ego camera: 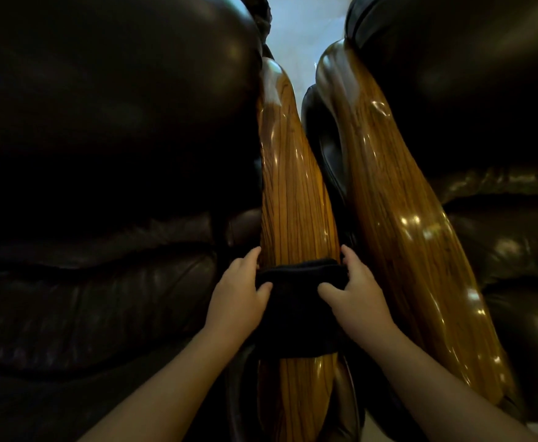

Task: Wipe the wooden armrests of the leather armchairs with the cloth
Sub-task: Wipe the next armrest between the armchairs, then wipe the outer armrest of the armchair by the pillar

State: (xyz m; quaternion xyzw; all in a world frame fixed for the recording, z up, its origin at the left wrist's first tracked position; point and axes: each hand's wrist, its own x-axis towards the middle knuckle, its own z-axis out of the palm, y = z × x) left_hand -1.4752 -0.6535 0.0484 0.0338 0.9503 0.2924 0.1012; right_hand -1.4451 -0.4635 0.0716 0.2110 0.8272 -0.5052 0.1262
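Black cloth point(296, 301) draped across left armchair's wooden armrest point(293, 193), near its front end. Left hand point(237, 295) & right hand point(355, 291) each pinch one cloth edge, thumbs on top, fingers curled down armrest sides. Grip tight both sides. 2nd armrest point(411, 237) just right, bare.

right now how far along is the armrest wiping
Nothing can be called finished from this view: both armrests shine, so gloss proves little. In hand: the black cloth lies draped across the near part of the left armrest, with the left hand and right hand each holding a side of it in a curled grip. Left: the stretch of that armrest beyond the cloth, and the right armrest, which neither cloth nor hand touches.
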